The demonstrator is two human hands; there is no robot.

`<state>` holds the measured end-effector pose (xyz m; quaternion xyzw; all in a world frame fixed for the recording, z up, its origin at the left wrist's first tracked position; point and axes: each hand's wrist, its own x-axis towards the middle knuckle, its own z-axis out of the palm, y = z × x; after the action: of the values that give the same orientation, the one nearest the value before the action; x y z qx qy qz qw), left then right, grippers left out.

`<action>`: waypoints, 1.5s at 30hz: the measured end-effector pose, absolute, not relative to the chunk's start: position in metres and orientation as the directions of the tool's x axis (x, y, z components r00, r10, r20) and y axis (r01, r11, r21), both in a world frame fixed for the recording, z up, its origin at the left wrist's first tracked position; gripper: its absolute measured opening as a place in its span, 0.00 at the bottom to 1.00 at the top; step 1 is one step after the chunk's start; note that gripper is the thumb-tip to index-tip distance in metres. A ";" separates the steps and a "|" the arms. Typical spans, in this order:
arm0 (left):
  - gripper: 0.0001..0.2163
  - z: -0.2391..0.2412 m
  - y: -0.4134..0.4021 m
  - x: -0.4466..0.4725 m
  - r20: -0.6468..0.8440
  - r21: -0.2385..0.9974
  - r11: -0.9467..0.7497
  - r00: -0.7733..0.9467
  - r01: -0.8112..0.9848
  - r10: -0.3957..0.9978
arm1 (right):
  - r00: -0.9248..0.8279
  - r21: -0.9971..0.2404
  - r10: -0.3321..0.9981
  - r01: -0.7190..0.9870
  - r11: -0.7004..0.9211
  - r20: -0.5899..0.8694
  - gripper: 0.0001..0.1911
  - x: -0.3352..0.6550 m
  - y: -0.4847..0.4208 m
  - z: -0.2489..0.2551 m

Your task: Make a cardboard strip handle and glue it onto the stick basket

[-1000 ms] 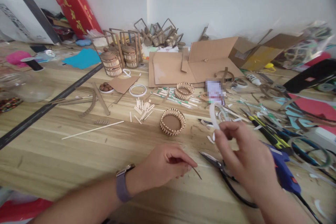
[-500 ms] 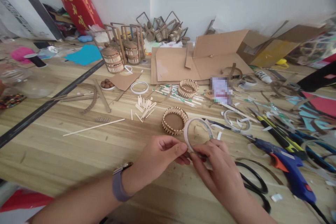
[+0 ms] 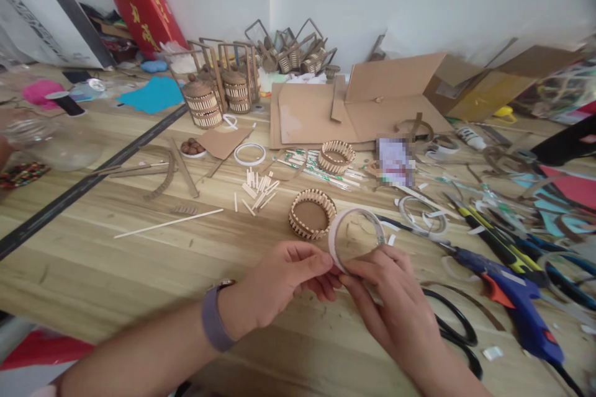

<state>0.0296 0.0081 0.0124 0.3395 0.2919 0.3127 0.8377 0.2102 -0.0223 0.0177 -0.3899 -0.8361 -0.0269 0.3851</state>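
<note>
The right hand [image 3: 391, 298] pinches the near edge of a white ring-shaped roll of tape [image 3: 332, 242], which stands tilted up above its fingertips. The left hand [image 3: 298, 273], with a purple watch strap [image 3: 215, 322] at its wrist, is nearly shut, thumb and fingertips drawn together at the roll's lower left edge, just beside the right hand's fingertips. Whether anything thin lies between its fingers cannot be told.

Straight beyond the left hand, a round basket of pale wooden sticks with a brown base [image 3: 313, 216] sits on the pale wooden desk [image 3: 139, 291]. A second round basket of pale sticks [image 3: 336, 158] is farther off behind it. Beyond the left hand and to its left lie short pale wooden sticks [image 3: 261, 189] in a loose heap, and a long thin pale stick [image 3: 170, 223]. To the right of the right hand lie a blue glue gun with an orange trigger [image 3: 526, 304] and, farther away, a yellow-and-black tool [image 3: 500, 245].
</note>
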 end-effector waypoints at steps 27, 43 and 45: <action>0.14 0.015 0.008 0.026 -0.328 0.880 0.468 0.611 -0.079 0.720 | -0.443 0.005 0.614 0.813 0.582 0.653 0.11 0.235 -0.029 0.025; 0.08 0.029 0.013 0.019 -0.278 0.931 0.364 0.721 0.038 0.635 | -0.390 -0.842 0.912 0.528 0.109 -0.127 0.10 0.234 -0.033 0.062; 0.08 0.030 0.012 0.019 -0.279 0.934 0.353 0.743 0.061 0.608 | -0.369 -0.865 0.907 0.501 0.009 -0.204 0.11 0.226 -0.035 0.058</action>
<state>0.0187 0.0124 0.0300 0.5396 0.3100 0.1795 0.7619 0.2264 -0.0346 0.0576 -0.5197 -0.6772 0.4750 0.2137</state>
